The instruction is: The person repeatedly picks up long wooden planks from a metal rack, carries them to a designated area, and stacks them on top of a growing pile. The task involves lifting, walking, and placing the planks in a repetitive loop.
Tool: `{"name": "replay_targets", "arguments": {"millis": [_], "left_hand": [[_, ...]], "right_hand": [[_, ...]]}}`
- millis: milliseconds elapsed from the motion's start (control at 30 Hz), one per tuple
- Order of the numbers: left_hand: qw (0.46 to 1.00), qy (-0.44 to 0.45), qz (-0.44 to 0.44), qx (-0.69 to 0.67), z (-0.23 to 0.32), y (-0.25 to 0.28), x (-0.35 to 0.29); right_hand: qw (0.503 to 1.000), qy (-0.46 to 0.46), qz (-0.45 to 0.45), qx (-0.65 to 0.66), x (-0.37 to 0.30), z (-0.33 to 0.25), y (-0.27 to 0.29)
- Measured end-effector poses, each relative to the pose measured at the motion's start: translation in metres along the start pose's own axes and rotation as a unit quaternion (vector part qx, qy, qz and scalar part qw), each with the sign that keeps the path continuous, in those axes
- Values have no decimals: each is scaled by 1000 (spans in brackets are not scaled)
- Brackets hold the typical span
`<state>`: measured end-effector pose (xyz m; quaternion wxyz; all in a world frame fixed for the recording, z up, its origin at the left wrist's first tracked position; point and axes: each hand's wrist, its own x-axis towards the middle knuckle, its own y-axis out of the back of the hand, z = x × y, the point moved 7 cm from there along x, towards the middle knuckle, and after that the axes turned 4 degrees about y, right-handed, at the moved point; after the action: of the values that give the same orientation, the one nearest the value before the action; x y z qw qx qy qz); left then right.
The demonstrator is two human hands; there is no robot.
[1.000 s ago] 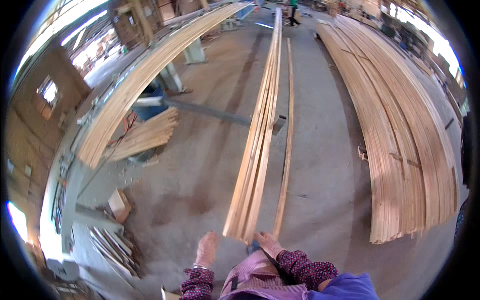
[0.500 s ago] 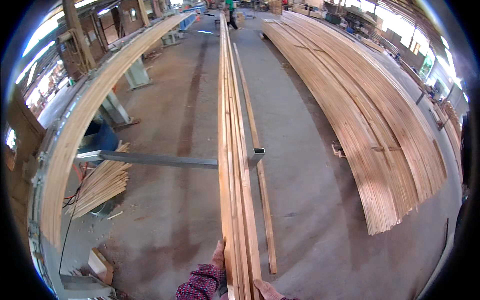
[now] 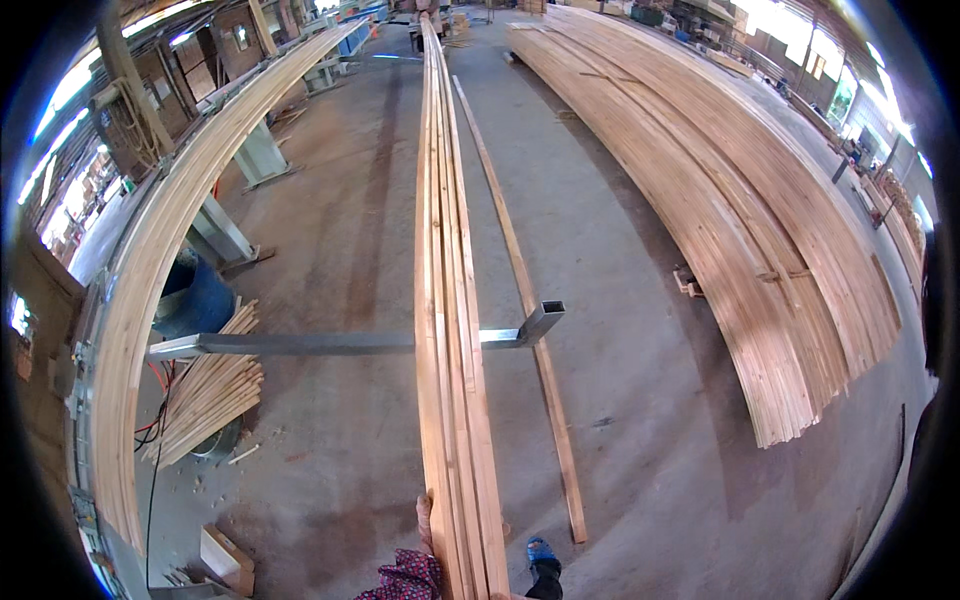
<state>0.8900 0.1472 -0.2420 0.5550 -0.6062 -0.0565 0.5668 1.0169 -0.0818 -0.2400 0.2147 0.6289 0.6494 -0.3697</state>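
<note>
My left grip is clamped on the left edge of the long boards, close to their near end; the fingers underneath are hidden. Of my right grip only a sliver shows by the boards' right edge, so I cannot tell how it is set. The boards run straight ahead of me as a narrow bundle, passing above the metal bar near its right end, where a square tube stands out. A person is at their far end. A single strip lies on the floor just to the right, passing below the tube. Well apart on my right spreads a broad stack of boards. More planks lie along the left-hand surface, with a blue bucket beside it and my blue slipper right of my boards.
</note>
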Motion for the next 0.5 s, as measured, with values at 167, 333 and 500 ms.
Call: {"name": "replay_targets", "arguments": {"millis": [167,333,500], "left_hand": [[1000,-17,5,8,-1,9,11],[1000,-25,5,13,-5,5,12],[999,-30,5,18,-3,-1,7]], "right_hand": [[997,-29,-19,71,-12,-17,-16],[973,-12,-25,228,-23,-39,-26],[978,22,-55,201,-37,-78,-34]]}}
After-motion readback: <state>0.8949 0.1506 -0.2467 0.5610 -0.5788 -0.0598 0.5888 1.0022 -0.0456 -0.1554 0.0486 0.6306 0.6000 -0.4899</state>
